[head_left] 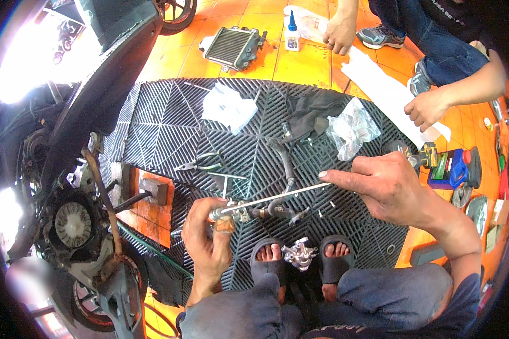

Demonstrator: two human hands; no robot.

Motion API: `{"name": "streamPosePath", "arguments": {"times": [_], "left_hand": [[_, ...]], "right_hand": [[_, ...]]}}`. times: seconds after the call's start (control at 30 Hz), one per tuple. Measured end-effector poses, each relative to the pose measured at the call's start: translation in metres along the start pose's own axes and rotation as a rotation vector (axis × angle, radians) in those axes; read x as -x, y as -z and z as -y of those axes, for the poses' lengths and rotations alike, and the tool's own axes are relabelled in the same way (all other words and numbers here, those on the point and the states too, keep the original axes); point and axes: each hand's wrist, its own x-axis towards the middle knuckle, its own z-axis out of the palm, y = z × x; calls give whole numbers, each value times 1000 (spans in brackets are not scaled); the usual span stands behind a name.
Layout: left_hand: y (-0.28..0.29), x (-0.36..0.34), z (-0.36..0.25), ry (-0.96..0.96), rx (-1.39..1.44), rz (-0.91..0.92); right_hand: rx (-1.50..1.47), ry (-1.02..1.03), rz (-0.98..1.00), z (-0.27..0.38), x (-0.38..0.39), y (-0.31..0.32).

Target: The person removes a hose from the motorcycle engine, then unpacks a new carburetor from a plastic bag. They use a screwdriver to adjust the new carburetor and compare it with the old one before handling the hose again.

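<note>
Hands: left (206, 234) grips one fitting (225, 217); right (387, 183) one rod (277, 198), seemingly inserted.

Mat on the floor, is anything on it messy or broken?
Messy, yes: pliers, hoses, a rag and plastic bags lie scattered over the mat. A metal part sits between the person's feet. Nothing looks broken.

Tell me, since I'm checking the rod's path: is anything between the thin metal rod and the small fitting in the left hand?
Nothing visible: the thin metal rod, pinched by the right hand, runs unobstructed to the small fitting in the left hand.
</note>
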Motion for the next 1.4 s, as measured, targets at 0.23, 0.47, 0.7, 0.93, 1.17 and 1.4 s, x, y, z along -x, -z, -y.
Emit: {"name": "streamPosePath", "arguments": {"times": [0.23,0.47,0.7,0.93,1.17,1.4], "left_hand": [[-7,0,-7,12,182,-88],[1,-4,-8,8,60,-25],[0,-2,-6,32,144,56],[-5,2,-7,160,467,43],[-9,-6,-6,51,204,-36],[-12,-11,-11,-71,10,-93]], "right_hand": [[-117,-51,-16,-2,5,-11],[76,51,-100,-3,0,-1],[-2,39,-105,-9,3,-6],[-188,-47,-82,-11,7,-21],[-267,-93,-18,-12,-1,-12],[-372,-101,59,-15,3,-4]]}}
